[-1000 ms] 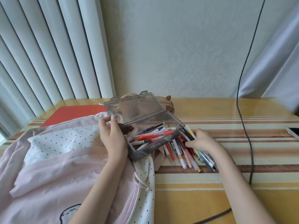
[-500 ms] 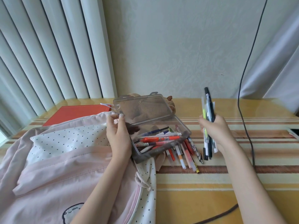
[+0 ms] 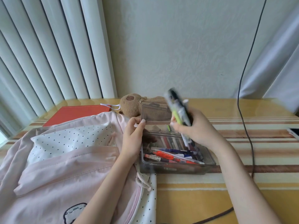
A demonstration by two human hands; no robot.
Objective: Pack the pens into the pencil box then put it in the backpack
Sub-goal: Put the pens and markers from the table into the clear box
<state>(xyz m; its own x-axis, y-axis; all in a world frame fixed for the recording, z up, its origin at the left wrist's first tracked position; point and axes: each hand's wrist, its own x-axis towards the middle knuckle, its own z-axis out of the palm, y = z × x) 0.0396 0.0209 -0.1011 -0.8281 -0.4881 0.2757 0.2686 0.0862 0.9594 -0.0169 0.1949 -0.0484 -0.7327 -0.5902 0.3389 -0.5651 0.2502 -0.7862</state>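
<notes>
Clear grey-tinted plastic pencil box (image 3: 176,165) sits on the striped yellow worktop (image 3: 194,198), its left end touching the pink fabric backpack (image 3: 56,172), which covers the worktop's left side. Bare worktop lies open in front of the box and to its right, up to a black cable (image 3: 247,138). Behind it, a brown plush toy (image 3: 131,105) and a flat red folder (image 3: 77,112) sit near the wall. The left hand (image 3: 131,139) pinches the raised lid's left edge. The right hand (image 3: 195,128) is closed round a blurred bunch of pens (image 3: 178,107) above the box. Red and blue pens (image 3: 171,156) lie inside.
</notes>
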